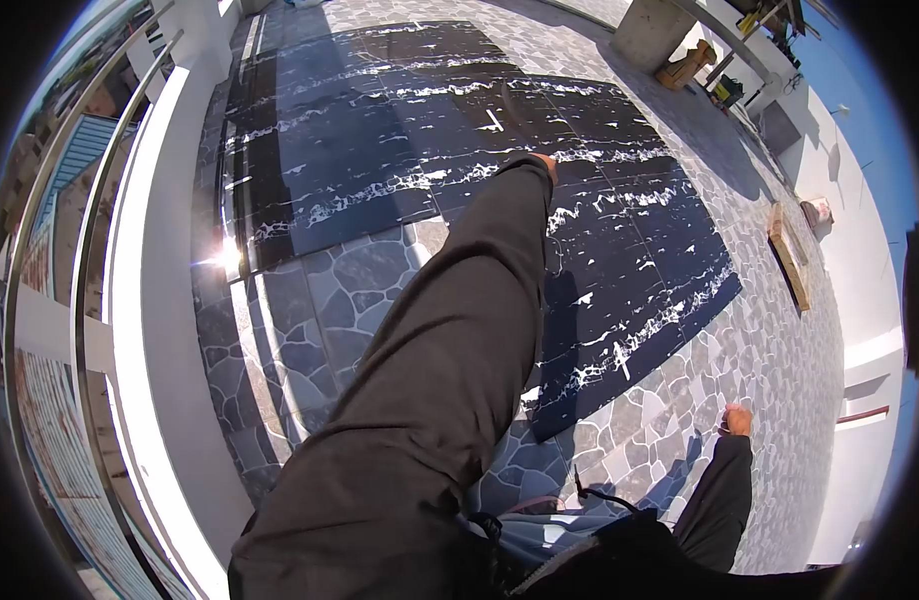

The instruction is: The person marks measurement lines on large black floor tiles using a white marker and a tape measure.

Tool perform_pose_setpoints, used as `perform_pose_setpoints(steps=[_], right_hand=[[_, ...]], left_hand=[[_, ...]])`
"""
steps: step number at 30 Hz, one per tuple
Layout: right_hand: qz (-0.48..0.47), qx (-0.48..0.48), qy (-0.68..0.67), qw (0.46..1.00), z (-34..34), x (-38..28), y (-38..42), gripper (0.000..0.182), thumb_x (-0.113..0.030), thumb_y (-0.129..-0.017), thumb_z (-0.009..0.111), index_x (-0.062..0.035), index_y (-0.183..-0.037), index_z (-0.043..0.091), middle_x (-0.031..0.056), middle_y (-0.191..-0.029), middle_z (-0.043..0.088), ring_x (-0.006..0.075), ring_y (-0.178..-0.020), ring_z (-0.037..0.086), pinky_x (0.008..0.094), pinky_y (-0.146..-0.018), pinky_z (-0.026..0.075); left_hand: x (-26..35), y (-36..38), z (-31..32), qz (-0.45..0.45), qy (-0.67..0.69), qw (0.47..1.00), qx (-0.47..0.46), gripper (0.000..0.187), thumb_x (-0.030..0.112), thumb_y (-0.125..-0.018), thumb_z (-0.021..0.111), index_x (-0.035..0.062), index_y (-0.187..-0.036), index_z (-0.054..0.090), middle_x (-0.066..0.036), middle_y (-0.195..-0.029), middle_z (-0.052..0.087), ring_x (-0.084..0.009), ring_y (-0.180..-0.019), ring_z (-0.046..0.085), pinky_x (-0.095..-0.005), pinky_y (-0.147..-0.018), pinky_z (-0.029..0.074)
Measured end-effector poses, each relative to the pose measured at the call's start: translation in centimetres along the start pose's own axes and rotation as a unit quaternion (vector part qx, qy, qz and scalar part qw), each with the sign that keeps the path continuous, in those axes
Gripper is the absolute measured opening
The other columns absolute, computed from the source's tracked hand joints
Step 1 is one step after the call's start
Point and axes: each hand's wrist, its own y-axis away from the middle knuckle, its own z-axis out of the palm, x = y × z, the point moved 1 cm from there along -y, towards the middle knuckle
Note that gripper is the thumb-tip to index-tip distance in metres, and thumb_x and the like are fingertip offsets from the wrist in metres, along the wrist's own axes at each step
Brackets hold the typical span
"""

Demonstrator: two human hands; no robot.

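Large black marble-patterned panels [350, 130] with white veins lie flat and edge to edge on the stone-patterned floor [370, 270]. My left arm, in a dark sleeve, stretches forward across the middle. At its end, my left hand [552, 168] is over the panels near a seam; the cuff hides most of it, including the fingers. My right hand [738, 420] is low at my right side, above the bare floor and apart from the panels. Its fingers look curled in; whatever may be inside them is hidden. Short white marks show on several panels.
A white parapet [150, 330] with metal rails [92, 230] runs along the left. At right, a wooden frame [790, 255] lies by the white wall. A concrete cylinder [652, 35] and a brown cardboard piece [686, 66] stand at the far right.
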Motion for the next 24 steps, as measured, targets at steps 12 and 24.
perform_pose_setpoints(steps=[12,24], right_hand=[[0.009,-0.046,-0.040,0.998,1.9,-1.5,-0.6,0.023,-0.017,-0.079,0.045,-0.0099,-0.096,0.058,0.0044,-0.063,0.052,0.0155,-0.047,0.049,0.0332,-0.045,0.042],[0.006,-0.009,0.044,0.999,1.3,-1.6,-0.7,0.019,-0.008,-0.074,0.049,-0.0061,-0.090,0.058,0.0025,-0.061,0.049,0.0144,-0.047,0.047,0.0309,-0.041,0.044]], left_hand=[[-9.4,12.9,-3.4,-0.104,0.031,0.994,0.007,0.029,0.025,-0.078,0.054,0.0107,-0.100,0.067,-0.013,-0.095,0.066,-0.0230,-0.088,0.063,-0.0364,-0.073,0.050],[-10.1,16.6,-5.0,-0.089,0.111,0.987,-0.070,0.027,0.024,-0.080,0.052,0.0118,-0.099,0.067,-0.010,-0.088,0.067,-0.0212,-0.082,0.065,-0.0349,-0.070,0.050]])
